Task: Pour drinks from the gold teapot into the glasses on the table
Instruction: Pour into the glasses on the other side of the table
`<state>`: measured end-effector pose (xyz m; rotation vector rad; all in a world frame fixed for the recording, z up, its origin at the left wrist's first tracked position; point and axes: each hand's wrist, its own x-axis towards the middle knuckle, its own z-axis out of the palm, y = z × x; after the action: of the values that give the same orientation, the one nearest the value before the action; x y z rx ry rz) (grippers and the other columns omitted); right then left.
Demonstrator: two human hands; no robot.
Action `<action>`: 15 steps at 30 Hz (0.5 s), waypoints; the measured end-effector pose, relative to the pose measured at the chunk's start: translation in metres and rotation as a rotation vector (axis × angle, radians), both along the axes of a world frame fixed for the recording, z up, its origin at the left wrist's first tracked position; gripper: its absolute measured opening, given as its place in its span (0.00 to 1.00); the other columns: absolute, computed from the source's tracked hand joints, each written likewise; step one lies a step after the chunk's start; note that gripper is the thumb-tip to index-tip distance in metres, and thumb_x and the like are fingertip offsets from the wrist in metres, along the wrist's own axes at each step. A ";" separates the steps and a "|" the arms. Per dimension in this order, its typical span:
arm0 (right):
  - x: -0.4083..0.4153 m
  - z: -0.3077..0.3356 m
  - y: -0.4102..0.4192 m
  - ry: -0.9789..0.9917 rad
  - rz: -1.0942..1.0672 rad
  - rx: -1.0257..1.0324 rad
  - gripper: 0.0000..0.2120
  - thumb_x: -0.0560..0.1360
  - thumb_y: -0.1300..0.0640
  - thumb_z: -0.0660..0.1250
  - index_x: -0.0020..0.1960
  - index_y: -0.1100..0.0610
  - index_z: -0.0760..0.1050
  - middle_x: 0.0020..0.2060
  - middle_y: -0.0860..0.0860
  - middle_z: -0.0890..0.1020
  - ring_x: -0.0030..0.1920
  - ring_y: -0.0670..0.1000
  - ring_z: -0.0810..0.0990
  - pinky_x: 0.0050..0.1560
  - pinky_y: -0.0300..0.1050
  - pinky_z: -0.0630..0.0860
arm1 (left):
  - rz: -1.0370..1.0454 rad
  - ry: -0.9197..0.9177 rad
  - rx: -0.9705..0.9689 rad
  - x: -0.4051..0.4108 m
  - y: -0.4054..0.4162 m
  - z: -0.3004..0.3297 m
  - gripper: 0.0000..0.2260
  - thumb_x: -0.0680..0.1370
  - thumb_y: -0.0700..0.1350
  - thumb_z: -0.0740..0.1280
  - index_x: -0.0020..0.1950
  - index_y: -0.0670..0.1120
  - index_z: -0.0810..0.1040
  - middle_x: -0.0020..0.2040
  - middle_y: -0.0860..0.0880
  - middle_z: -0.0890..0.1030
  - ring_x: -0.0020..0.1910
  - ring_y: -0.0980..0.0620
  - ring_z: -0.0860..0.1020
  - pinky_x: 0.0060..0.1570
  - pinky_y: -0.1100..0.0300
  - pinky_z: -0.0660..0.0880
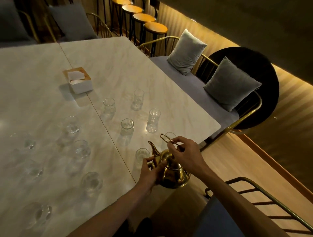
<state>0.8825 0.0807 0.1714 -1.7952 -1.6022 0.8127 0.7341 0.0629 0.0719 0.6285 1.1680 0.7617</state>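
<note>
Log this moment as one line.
right hand grips handle | left hand steadies gold teapot | spout near glass | no pour visible

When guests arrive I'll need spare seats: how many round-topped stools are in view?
4. They stand in one row past the table's far end: nearest stool, second, third, farthest, cut by the frame's top edge. More may lie beyond it.
</note>
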 end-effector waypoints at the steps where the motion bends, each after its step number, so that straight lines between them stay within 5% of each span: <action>1: 0.001 0.001 0.003 -0.001 0.004 0.012 0.06 0.78 0.47 0.69 0.54 0.47 0.79 0.45 0.45 0.84 0.44 0.44 0.84 0.49 0.44 0.82 | 0.005 0.014 0.023 -0.001 0.004 0.001 0.29 0.72 0.53 0.75 0.68 0.52 0.67 0.67 0.46 0.73 0.53 0.51 0.78 0.37 0.56 0.82; 6: 0.003 0.011 0.023 -0.002 0.024 0.070 0.10 0.78 0.43 0.68 0.51 0.50 0.80 0.43 0.47 0.84 0.43 0.43 0.82 0.42 0.33 0.76 | 0.073 0.033 0.100 -0.002 0.031 0.016 0.31 0.69 0.52 0.78 0.67 0.52 0.68 0.65 0.47 0.74 0.59 0.44 0.79 0.44 0.49 0.83; 10: 0.000 0.019 0.047 0.002 0.038 0.115 0.14 0.79 0.43 0.67 0.51 0.54 0.81 0.43 0.46 0.82 0.43 0.43 0.81 0.44 0.34 0.75 | 0.124 0.054 0.170 -0.007 0.056 0.027 0.37 0.62 0.57 0.79 0.67 0.52 0.68 0.65 0.47 0.75 0.60 0.43 0.79 0.49 0.44 0.83; 15: -0.002 0.026 0.080 -0.068 0.090 0.159 0.16 0.80 0.42 0.65 0.50 0.55 0.80 0.43 0.49 0.83 0.44 0.47 0.82 0.47 0.42 0.80 | 0.187 0.094 0.197 -0.008 0.089 0.031 0.33 0.67 0.53 0.80 0.67 0.54 0.68 0.64 0.48 0.75 0.62 0.42 0.78 0.56 0.40 0.80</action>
<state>0.8806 0.1604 0.1978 -1.6649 -1.7509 0.6509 0.7261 0.1517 0.1032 0.7317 1.2587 1.0242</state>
